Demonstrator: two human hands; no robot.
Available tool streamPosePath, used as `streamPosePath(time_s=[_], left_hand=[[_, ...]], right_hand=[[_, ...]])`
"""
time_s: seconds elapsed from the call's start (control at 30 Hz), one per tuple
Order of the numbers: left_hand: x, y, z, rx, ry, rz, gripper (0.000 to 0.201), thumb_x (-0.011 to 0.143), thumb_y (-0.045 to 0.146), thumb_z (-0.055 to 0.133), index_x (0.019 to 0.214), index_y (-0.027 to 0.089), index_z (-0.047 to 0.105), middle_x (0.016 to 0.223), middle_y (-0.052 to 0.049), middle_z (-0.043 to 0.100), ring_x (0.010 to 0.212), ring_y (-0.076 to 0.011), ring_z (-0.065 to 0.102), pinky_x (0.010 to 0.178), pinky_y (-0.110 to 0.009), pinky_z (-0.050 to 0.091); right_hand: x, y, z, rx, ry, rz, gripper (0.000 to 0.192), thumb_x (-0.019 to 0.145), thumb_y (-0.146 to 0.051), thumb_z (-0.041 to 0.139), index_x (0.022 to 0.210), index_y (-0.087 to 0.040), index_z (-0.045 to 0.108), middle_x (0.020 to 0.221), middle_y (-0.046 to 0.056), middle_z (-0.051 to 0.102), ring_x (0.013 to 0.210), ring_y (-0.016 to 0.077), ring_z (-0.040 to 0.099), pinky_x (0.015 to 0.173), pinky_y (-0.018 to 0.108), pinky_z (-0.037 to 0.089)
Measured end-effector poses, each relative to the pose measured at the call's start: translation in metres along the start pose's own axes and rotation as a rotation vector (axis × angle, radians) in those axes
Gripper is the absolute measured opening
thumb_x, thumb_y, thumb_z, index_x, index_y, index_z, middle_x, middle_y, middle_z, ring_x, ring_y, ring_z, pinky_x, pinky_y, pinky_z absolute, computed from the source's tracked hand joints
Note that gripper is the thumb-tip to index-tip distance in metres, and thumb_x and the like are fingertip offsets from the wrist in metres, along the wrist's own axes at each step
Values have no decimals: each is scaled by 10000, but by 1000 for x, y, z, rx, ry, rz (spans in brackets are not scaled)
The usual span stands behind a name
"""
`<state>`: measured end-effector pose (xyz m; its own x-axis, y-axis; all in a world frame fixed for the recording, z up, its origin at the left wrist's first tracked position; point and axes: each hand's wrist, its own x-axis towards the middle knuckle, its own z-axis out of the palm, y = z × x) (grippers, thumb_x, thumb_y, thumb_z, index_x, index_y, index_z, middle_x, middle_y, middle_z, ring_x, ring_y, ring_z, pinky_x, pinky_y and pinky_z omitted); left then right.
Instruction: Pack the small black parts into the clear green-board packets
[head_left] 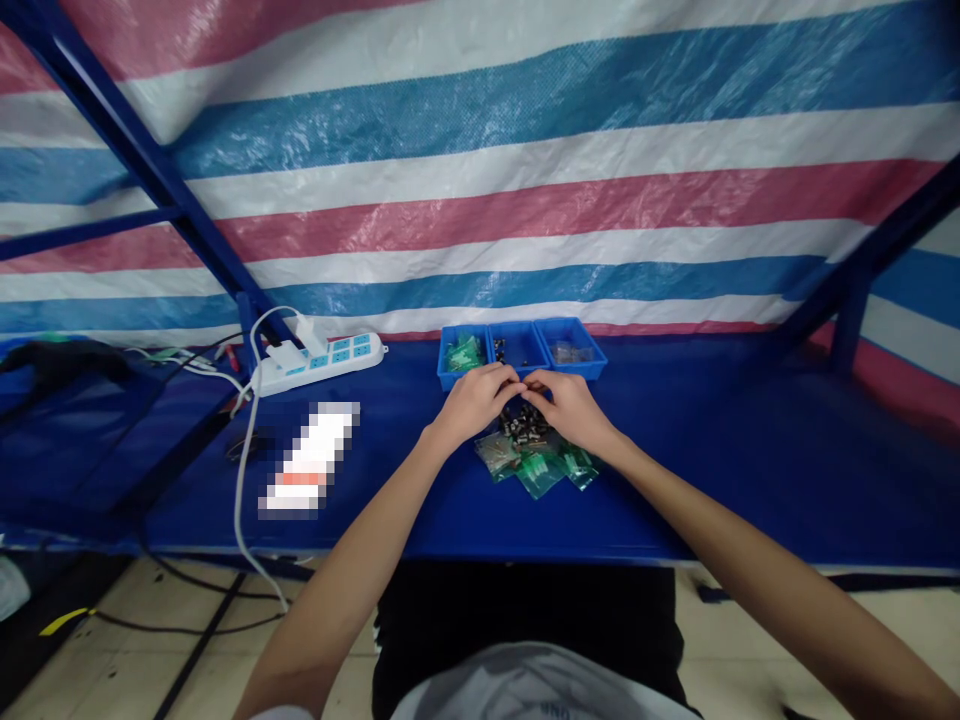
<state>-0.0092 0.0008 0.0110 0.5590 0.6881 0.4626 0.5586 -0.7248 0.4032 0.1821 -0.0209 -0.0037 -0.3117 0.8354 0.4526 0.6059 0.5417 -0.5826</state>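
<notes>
Both hands meeting over a little pile of parts on the blue table (750, 470).

Left hand (474, 400) and right hand (571, 408) have their fingertips pinched together on something tiny between them, too small to make out. Right under them sits a heap of small dark parts (525, 425) on top of some clear and green plastic bags (536, 465). Three blue bins (521, 350) sit just behind the hands, and a white power strip (322, 362) is off to the left.
</notes>
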Motion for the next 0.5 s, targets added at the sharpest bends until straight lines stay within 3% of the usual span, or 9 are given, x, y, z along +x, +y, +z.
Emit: streamPosePath(time_s=[0.13, 0.27, 0.5], left_hand=[[1, 0, 0, -30, 55, 7, 167, 1003, 279, 489, 948, 186, 616, 906, -33, 640, 781, -163, 608, 690, -279, 450], [1, -1, -1, -57, 35, 44, 113, 965, 203, 519, 1009, 189, 623, 971, -36, 650, 784, -152, 615, 717, -282, 474], [0, -2, 3, -41, 30, 36, 150, 975, 298, 545, 972, 177, 633, 887, -23, 639, 735, -145, 595, 686, -277, 458]], right_hand=[[0, -2, 0, 31, -4, 43, 145, 934, -237, 561, 888, -190, 690, 785, 28, 730, 706, 198, 659, 671, 286, 425], [1, -2, -1, 63, 24, 73, 170, 944, -245, 548, 863, -191, 687, 765, 17, 728, 699, 187, 663, 660, 273, 411], [0, -5, -3, 5, 68, 64, 225, 955, -322, 550, 828, -192, 683, 754, 21, 717, 685, 189, 648, 638, 272, 398]])
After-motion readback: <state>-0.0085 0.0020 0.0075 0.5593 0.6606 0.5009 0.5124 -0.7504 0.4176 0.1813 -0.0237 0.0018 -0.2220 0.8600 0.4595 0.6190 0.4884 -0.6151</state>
